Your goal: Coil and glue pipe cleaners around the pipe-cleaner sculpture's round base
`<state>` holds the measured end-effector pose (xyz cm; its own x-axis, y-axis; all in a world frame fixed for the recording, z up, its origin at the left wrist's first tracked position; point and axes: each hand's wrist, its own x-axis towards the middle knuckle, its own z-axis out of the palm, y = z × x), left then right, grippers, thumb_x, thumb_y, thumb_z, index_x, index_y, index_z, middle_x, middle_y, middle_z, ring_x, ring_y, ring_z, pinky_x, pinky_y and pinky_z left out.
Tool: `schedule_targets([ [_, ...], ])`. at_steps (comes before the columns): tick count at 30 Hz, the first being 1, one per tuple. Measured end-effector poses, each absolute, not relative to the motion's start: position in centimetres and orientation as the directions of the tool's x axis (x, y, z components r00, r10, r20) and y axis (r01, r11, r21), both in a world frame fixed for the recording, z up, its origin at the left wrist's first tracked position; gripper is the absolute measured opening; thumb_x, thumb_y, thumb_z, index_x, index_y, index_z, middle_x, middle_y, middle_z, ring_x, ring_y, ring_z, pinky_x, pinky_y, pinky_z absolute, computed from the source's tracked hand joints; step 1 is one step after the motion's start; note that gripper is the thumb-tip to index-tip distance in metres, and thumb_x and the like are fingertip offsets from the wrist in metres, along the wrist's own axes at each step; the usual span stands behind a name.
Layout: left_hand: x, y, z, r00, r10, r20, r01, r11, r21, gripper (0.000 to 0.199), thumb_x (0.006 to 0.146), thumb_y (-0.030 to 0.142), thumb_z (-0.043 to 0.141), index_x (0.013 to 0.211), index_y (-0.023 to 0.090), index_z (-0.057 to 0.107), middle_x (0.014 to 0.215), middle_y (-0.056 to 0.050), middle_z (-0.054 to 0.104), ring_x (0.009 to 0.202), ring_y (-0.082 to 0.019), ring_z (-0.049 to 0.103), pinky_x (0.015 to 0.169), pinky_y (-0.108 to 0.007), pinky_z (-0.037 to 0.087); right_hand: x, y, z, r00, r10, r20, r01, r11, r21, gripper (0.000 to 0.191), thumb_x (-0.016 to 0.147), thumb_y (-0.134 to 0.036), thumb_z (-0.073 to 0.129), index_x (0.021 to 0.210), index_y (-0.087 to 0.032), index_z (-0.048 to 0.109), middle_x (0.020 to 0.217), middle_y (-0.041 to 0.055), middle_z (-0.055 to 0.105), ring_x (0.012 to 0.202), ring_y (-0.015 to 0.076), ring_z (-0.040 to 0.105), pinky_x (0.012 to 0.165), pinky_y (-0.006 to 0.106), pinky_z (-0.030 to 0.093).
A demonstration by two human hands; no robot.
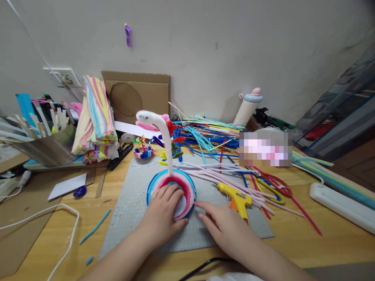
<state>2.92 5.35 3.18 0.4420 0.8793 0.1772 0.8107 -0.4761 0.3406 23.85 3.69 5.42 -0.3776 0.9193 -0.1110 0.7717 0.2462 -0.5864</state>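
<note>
A round base (188,180) wound from blue, pink and magenta pipe cleaners lies on the grey cutting mat (129,195). From its back edge rises a white fuzzy stem (167,144), curved over at the top, with small coloured pipe-cleaner leaves and petals beside it. My left hand (164,208) grips the base, its fingers down inside the ring and the thumb at the front rim. To the right, my right hand (222,222) has its index finger stretched to the outer rim, the thumb apart and nothing held.
A yellow glue gun (236,197) and scissors (269,189) lie right of the base, among loose pipe cleaners (208,138). Behind stand a pipe-cleaner bundle (96,117), cardboard (155,91) and a bottle (247,109). A power strip (340,203) sits at right.
</note>
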Motion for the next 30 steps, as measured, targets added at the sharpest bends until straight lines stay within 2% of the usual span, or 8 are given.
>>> schedule_targets([
  [6, 3.0, 5.2, 2.4, 0.453, 0.862, 0.228, 0.815, -0.504, 0.286, 0.057, 0.072, 0.048, 0.069, 0.121, 0.023, 0.056, 0.13, -0.01, 0.056, 0.119, -0.032, 0.049, 0.099, -0.05, 0.038, 23.9, 3.4, 5.4, -0.383, 0.915, -0.122, 0.768, 0.242, -0.593, 0.037, 0.091, -0.03, 0.042, 0.123, -0.029, 0.06, 0.098, 0.0051, 0.074, 0.085, 0.0231, 0.069, 0.073, 0.032, 0.049],
  [11, 3.3, 5.0, 2.4, 0.475, 0.841, 0.259, 0.813, -0.532, 0.237, 0.052, 0.077, 0.044, 0.065, 0.122, 0.019, 0.055, 0.129, -0.011, 0.058, 0.119, -0.031, 0.051, 0.099, -0.05, 0.039, 24.0, 3.5, 5.6, -0.406, 0.905, -0.126, 0.743, 0.247, -0.622, 0.037, 0.092, -0.031, 0.042, 0.125, -0.029, 0.059, 0.095, 0.0043, 0.074, 0.083, 0.0224, 0.069, 0.072, 0.032, 0.049],
  [19, 3.2, 5.0, 1.9, 0.484, 0.826, 0.288, 0.815, -0.545, 0.195, 0.05, 0.077, 0.042, 0.065, 0.121, 0.018, 0.056, 0.129, -0.012, 0.059, 0.118, -0.031, 0.053, 0.098, -0.051, 0.041, 24.6, 3.6, 5.3, -0.4, 0.907, -0.129, 0.719, 0.224, -0.657, 0.036, 0.092, -0.031, 0.042, 0.123, -0.029, 0.061, 0.099, 0.0043, 0.074, 0.088, 0.0228, 0.068, 0.075, 0.032, 0.049],
  [23, 3.2, 4.9, 1.9, 0.479, 0.825, 0.299, 0.815, -0.545, 0.196, 0.05, 0.077, 0.04, 0.064, 0.121, 0.017, 0.057, 0.128, -0.012, 0.06, 0.117, -0.031, 0.054, 0.098, -0.05, 0.042, 24.7, 3.6, 5.2, -0.403, 0.906, -0.131, 0.717, 0.223, -0.66, 0.036, 0.092, -0.03, 0.042, 0.123, -0.03, 0.06, 0.095, 0.0032, 0.074, 0.085, 0.023, 0.069, 0.074, 0.033, 0.049],
  [30, 3.4, 4.7, 1.9, 0.446, 0.853, 0.272, 0.821, -0.511, 0.254, 0.052, 0.078, 0.039, 0.063, 0.125, 0.018, 0.055, 0.131, -0.011, 0.057, 0.12, -0.029, 0.051, 0.101, -0.049, 0.041, 24.9, 3.7, 5.2, -0.389, 0.909, -0.15, 0.719, 0.198, -0.666, 0.037, 0.092, -0.032, 0.042, 0.124, -0.029, 0.06, 0.099, 0.0045, 0.074, 0.089, 0.0238, 0.068, 0.076, 0.035, 0.049],
])
